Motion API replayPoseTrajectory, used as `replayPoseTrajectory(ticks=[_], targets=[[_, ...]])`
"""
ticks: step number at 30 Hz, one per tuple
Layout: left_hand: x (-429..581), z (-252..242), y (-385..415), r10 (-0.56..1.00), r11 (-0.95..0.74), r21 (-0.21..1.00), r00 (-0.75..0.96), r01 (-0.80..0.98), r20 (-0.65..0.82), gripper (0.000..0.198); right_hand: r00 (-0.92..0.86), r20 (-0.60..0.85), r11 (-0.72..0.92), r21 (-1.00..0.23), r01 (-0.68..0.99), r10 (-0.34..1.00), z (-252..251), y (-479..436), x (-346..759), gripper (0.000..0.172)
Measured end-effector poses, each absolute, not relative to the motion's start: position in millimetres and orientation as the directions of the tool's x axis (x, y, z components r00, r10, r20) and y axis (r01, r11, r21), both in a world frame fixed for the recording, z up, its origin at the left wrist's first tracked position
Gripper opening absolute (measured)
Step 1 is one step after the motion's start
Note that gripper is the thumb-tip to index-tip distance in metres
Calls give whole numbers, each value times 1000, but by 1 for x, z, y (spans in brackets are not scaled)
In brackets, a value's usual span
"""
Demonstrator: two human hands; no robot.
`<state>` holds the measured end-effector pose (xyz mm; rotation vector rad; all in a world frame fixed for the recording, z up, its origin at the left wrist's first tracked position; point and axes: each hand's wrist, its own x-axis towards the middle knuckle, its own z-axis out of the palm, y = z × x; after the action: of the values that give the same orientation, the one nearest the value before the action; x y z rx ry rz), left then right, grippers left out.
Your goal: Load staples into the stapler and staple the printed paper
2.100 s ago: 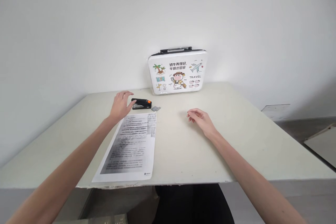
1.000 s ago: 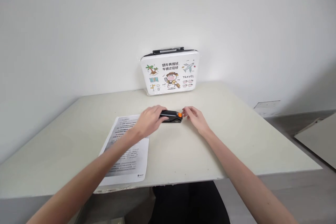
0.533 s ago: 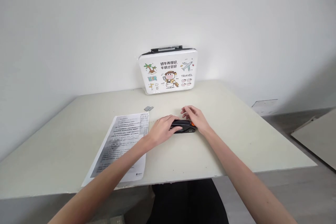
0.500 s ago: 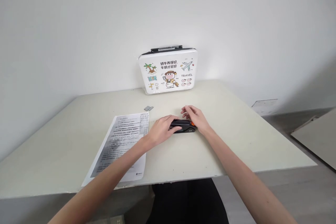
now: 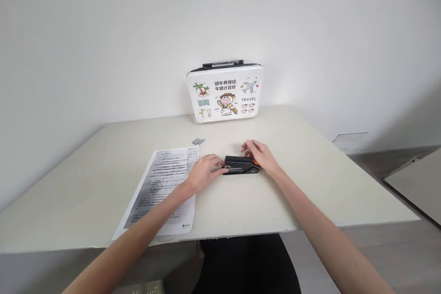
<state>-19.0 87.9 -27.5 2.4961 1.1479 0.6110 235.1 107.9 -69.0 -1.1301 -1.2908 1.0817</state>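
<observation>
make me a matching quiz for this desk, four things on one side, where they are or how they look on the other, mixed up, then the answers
Things
1. stapler
2. staples
3. sheet
4. case

Descriptions
A. white with cartoon prints, upright by the wall
B. grey, lying between the case and the sheet
C. printed with text, partly hidden by the left forearm
D. black with an orange part, between the left hand and the right hand

Pairs
1-D
2-B
3-C
4-A
</observation>
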Motion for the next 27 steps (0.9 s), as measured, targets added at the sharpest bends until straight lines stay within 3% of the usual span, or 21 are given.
replayPoseTrajectory(ticks=[12, 19, 27], targets=[[-70, -15, 96, 707, -701, 362, 665, 614, 240, 28, 21, 125, 125, -992, -5, 992, -65, 106, 234, 60], [-84, -12, 166, 852, -487, 221, 404, 845, 333, 33, 22, 113, 114, -993, -26, 993, -68, 107, 235, 58], [-76, -17, 215, 887, -430, 175, 379, 885, 263, 21, 17, 120, 120, -992, -42, 993, -67, 107, 235, 55]])
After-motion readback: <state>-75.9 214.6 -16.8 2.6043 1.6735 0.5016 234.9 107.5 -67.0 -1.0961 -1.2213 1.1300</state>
